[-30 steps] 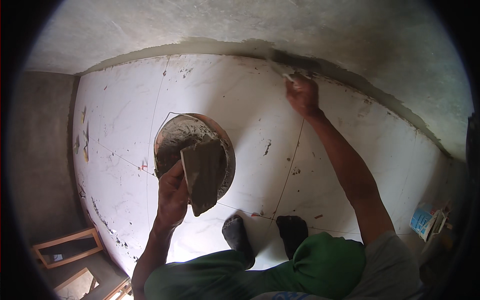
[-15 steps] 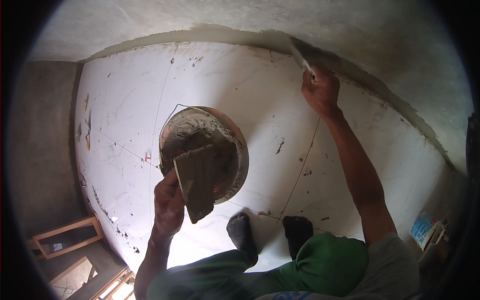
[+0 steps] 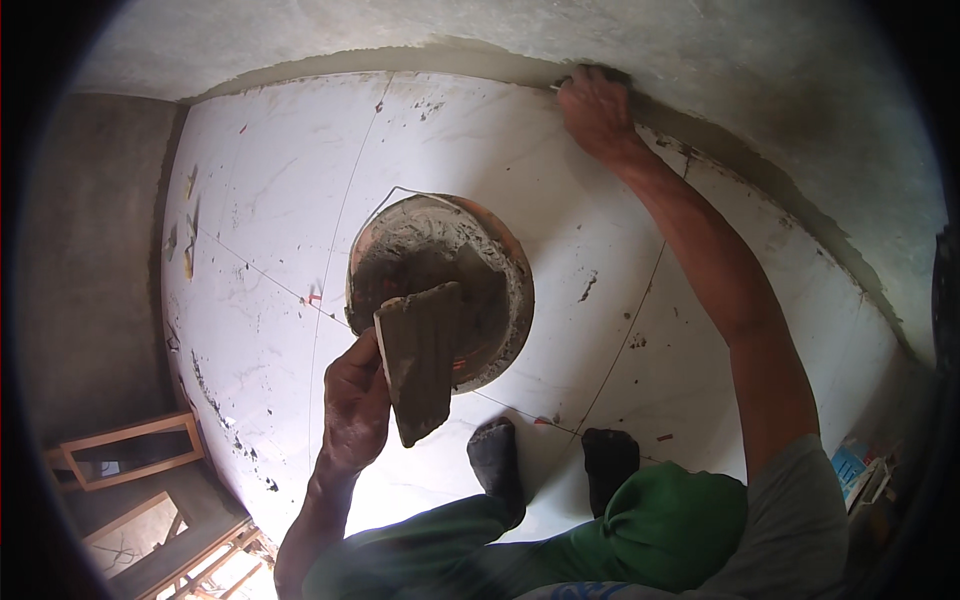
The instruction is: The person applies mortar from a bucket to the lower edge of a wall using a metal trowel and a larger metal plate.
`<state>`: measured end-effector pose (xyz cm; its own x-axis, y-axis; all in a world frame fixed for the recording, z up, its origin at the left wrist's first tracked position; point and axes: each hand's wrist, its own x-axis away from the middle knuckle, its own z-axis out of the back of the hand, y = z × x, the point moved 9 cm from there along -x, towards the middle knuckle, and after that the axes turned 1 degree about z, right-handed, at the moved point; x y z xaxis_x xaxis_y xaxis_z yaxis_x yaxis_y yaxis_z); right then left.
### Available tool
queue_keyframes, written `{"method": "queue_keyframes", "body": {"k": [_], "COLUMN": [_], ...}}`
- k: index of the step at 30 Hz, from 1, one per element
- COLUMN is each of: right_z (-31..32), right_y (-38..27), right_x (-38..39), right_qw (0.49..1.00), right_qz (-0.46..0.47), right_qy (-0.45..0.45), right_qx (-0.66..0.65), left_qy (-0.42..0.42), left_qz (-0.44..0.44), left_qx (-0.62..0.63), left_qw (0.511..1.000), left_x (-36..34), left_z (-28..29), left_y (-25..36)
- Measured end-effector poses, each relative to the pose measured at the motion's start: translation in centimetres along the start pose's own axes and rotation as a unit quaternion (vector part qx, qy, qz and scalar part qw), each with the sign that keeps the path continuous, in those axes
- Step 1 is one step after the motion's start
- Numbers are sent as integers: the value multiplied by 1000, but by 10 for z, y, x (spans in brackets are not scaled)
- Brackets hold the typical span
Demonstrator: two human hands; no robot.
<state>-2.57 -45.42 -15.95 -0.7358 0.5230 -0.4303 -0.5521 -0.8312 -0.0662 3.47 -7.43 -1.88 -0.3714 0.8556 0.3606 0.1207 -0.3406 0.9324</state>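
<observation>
My left hand (image 3: 357,405) is closed on the edge of a flat rectangular board (image 3: 420,365) coated in grey mortar, with a pale edge showing. The board is held over the near side of a round bucket (image 3: 515,260), which has a wire handle and grey mortar (image 3: 400,235) inside. At the foot of the far wall, my right hand (image 3: 597,115) is closed on a flat-bladed trowel (image 3: 557,87), mostly hidden by the fingers. It works against the damp strip of mortar (image 3: 490,65) that runs along the wall base.
White marbled tiles (image 3: 250,160) cover the floor, with crumbs of mortar and red bits on them. My feet (image 3: 610,465) in dark socks stand near the bucket. Wooden frames (image 3: 130,450) lean at the lower left; a blue and white package (image 3: 850,465) sits at the right.
My right hand has moved up and left, onto the mortar strip at the wall, and its trowel is now mostly hidden. The view has shifted slightly; my left hand still holds the board.
</observation>
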Motion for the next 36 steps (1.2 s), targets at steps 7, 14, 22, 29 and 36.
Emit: {"method": "queue_keyframes", "body": {"k": [7,14,22,29,36], "right_z": [90,61,1,-29,32], "right_y": [15,3,20,42,83], "right_x": [52,96,64,58,139], "right_qw": [987,934,919,936,905], "right_qz": [-76,-90,-176,-233,-189], "right_qy": [94,212,228,159,299], "right_qx": [-102,-272,-270,-208,-235], "left_qy": [18,16,12,14,38], "left_qz": [-18,-9,4,12,23], "left_qx": [-33,-6,-6,-7,7], "left_qw": [999,1000,1000,1000,999], "left_x": [16,7,1,-7,-3], "left_z": [22,8,-3,-10,0], "left_y": [-3,-10,-8,-9,-17]}}
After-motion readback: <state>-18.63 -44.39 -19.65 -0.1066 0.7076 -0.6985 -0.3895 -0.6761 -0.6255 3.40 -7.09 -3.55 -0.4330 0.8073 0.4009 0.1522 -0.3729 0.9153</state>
